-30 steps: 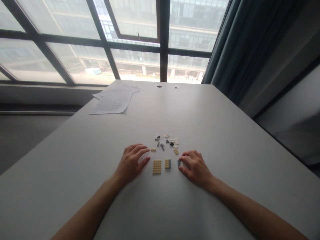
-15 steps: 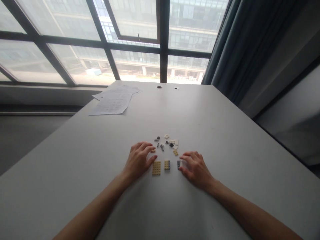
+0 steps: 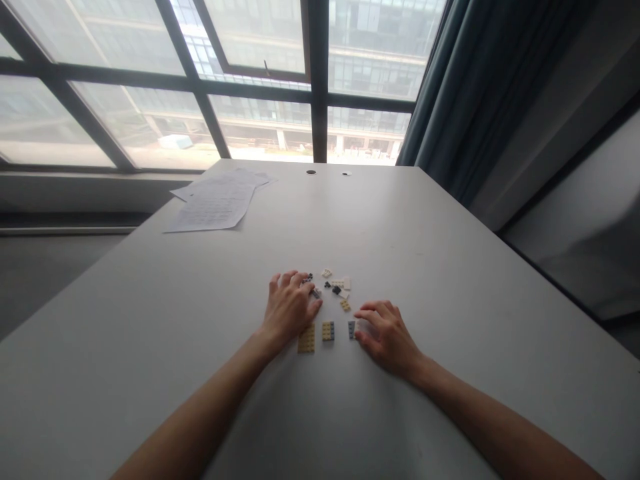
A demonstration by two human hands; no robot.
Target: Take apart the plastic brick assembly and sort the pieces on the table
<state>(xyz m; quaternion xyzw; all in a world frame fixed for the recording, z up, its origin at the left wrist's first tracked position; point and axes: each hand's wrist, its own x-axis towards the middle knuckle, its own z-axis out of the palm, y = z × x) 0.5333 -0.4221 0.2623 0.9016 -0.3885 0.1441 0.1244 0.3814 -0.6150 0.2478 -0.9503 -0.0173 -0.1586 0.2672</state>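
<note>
My left hand [image 3: 290,307] is over the left side of a scatter of small toy building bricks, fingers spread and curved down. Its fingertips reach small grey pieces [image 3: 315,292], partly hidden beneath them. Below its thumb lies a tan studded plate [image 3: 307,340], its upper edge covered by the hand. To the right of that is a tan-and-grey brick block [image 3: 328,331]. My right hand [image 3: 389,337] rests on the table, thumb and forefinger apart at the right edge of a grey studded brick [image 3: 351,329]. I see nothing gripped in either hand.
Beyond the hands lie white plates [image 3: 346,283], black pieces [image 3: 337,290] and a small tan plate [image 3: 345,305]. Printed papers [image 3: 213,207] are at the far left of the white table [image 3: 380,233]. A window and a dark curtain [image 3: 440,100] stand behind.
My left hand has moved forward and slightly right, from beside the tan plate onto the small grey pieces. My right hand stays by the grey brick. The view has shifted slightly.
</note>
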